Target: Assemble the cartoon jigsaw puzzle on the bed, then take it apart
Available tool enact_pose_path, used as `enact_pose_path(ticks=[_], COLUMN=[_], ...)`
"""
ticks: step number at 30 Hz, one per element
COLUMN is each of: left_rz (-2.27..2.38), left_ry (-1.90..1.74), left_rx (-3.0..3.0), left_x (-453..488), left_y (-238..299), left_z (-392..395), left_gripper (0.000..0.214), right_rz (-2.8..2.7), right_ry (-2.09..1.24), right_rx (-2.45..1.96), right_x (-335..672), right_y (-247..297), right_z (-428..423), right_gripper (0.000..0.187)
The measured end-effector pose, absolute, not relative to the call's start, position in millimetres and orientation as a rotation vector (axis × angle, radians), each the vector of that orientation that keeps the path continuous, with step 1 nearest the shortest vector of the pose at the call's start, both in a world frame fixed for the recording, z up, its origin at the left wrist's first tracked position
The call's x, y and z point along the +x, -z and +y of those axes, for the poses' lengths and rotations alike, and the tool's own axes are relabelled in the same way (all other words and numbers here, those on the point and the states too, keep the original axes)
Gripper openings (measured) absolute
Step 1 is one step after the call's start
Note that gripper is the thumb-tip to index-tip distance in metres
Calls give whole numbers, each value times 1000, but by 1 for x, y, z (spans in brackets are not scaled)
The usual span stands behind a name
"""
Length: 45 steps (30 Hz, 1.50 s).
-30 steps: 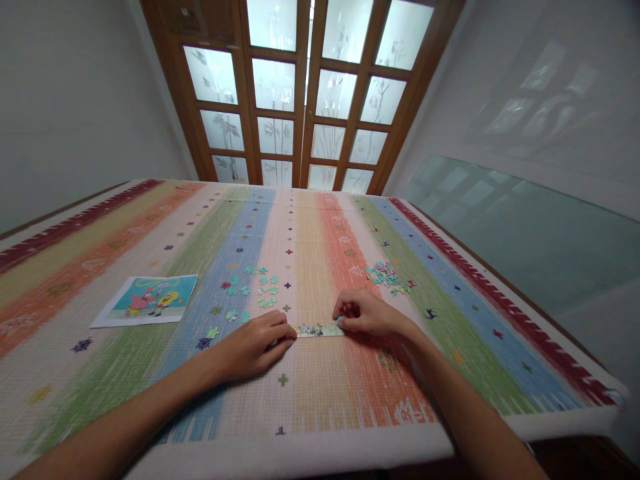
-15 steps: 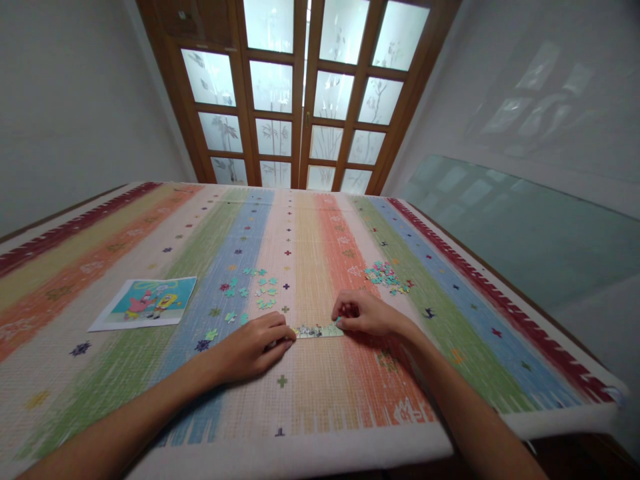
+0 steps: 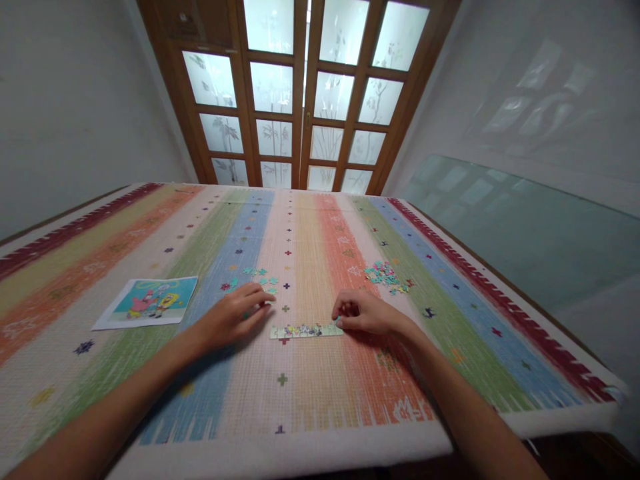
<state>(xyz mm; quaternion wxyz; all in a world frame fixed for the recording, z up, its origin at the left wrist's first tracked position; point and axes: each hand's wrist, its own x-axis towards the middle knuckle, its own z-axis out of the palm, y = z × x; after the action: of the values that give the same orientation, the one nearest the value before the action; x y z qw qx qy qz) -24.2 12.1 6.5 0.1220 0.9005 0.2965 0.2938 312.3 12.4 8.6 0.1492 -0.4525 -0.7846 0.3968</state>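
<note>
A narrow strip of joined jigsaw pieces [image 3: 305,331] lies flat on the striped cloth in front of me. At its right end, my right hand [image 3: 364,312] is closed in a pinch on a small teal jigsaw piece [image 3: 339,323], mostly covered by the fingertips. My left hand [image 3: 237,313] is off to the left of the strip, over the loose pieces, with thumb and fingers apart and nothing seen between them. Several loose teal pieces [image 3: 261,272] show just beyond it; others are hidden beneath the hand.
A heap of mixed jigsaw pieces [image 3: 383,275] lies beyond my right hand, to the right. On the left is a printed cartoon picture [image 3: 150,301]. The striped tablecloth [image 3: 320,387] covers the table, whose near edge is close to me. Glazed wooden doors [image 3: 300,100] stand behind.
My left hand has let go of the strip's left end and moved left and away from me, over the loose pieces. The strip's left end now shows. My right hand has stayed in place.
</note>
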Motion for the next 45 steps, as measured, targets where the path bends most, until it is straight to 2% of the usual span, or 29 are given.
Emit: enact_pose_path(ticks=[3,9,14,22,31,37,45], left_rz=[1110,1391,1349,1218,1211,1239,1208], left_ry=[-908,-777,-539,-290,-349,-442,-442], left_rx=[2653,2621,2617,2565,2554,2599,2615], left_x=[-56,-101,-106,-100,-92,-87,-83], left_y=[-14,-23,-24,-26,-19,-9,-6], left_z=[34,58,59,51,51,53,50], left_gripper=[26,34,37,25,27,35,33], right_rz=[-2257,-2267,-2257,-2276,-2291,-2279,-2279], right_ry=[-1137,-1121,-1138,-1124,-1098,-1121,-1131], right_rx=[-1302,-1291,-1292,-1278,-1279,-1247,-1255], right_x=[312,312,313,313,312,312,312], right_y=[-9,-8,-7,-8,-8,-10,-11], right_z=[12,13,13,14,13,13,13], right_gripper=[11,10,9,9,12,7,6])
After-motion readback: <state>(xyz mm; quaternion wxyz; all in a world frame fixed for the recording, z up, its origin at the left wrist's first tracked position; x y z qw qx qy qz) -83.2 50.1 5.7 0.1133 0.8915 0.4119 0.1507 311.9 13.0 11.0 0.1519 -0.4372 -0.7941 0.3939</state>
